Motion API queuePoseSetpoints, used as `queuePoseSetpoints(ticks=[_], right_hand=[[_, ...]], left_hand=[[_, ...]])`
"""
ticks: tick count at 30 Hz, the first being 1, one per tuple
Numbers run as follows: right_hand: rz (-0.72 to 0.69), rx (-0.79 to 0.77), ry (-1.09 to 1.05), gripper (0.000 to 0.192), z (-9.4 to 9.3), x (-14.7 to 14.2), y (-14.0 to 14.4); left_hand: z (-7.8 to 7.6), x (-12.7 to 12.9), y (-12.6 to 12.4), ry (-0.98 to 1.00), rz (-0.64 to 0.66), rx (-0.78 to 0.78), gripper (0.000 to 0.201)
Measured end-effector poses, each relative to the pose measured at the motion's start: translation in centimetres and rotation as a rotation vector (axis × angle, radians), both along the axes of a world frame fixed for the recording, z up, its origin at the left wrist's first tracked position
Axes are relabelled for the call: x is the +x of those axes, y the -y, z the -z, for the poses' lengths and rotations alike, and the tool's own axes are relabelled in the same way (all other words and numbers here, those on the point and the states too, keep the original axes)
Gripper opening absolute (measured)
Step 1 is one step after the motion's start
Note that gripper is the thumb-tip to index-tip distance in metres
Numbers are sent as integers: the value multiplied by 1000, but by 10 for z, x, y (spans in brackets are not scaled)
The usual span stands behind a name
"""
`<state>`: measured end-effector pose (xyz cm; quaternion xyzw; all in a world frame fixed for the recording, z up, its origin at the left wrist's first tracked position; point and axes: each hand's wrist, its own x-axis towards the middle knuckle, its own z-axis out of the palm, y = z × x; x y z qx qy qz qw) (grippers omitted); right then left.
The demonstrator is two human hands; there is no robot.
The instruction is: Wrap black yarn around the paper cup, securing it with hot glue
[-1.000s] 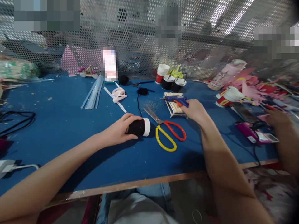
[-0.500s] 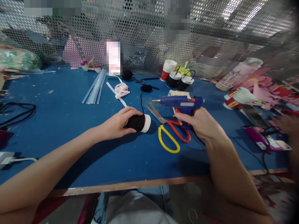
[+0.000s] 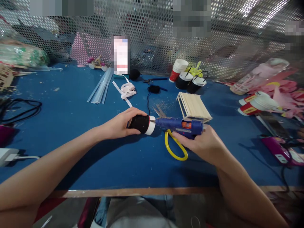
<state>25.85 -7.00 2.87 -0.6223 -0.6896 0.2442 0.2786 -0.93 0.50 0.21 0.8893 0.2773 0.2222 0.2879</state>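
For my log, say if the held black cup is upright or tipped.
Tipped: the black-wrapped cup lies sideways in the left hand, white end rightward.

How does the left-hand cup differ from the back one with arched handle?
The held cup lies on its side; the back cup stands. The left hand grips the held cup; nobody holds the back cup. The back cup has a handle; the held cup shows none. Both: black with a white end.

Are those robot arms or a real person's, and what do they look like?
They are a person's arms, bare, with no sleeves in view. The left hand and right hand wear no gloves, and no watch or bracelet shows on either wrist. Below, a greyish garment and blue trousers show.
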Motion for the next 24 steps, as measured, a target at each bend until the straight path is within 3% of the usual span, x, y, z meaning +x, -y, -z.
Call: queuePoseSetpoints(ticks=[10, 19, 24], right_hand=[[-138, 91, 188, 12, -17, -10, 4], [-181, 90, 222, 12, -17, -7, 5], [-130, 67, 194, 9, -13, -5, 3]], left_hand=[[0, 2, 0, -10, -21, -18, 53], [-1, 1, 1, -10, -19, -26, 53], [-2, 2, 1, 13, 11, -1, 51]])
